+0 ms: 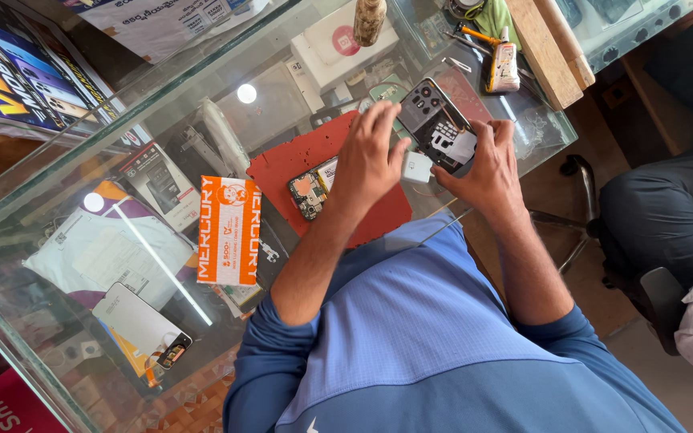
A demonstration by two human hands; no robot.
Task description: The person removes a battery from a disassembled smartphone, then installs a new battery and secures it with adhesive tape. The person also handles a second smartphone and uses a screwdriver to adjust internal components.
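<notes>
Phone (440,124) with its back cover off sits at the far side of the bench (122,120), over the edge of the red mat (298,160), and both your hands are on it. Your right hand (487,164) closes around its near right corner, fingers wrapped on the edge and thumb toward the open back. Your left hand (370,156) rests over its left edge with the fingers spread and bent down onto the frame; whether they pinch anything small there, I cannot tell. A small white block (417,167) shows between your two hands, just below the phone, and it seems to touch your left thumb.

Judge the phone as light and stiff, but fragile in this state: the camera cluster, the metal shields and the thin ribbon parts lie bare, so pressure in the middle of the open back could bend or crack something. Take it by the long side rails or the corners, as your right hand does, and keep fingertips off the exposed boards. The bench top is glass, smooth and likely slick; the red mat should give better footing for the phone.

A second opened phone part (313,188) lies on the mat beside your left wrist, equally bare. An orange and white box (230,231) lies to the left, well apart, and a glue tube (505,66) near the far edge.
</notes>
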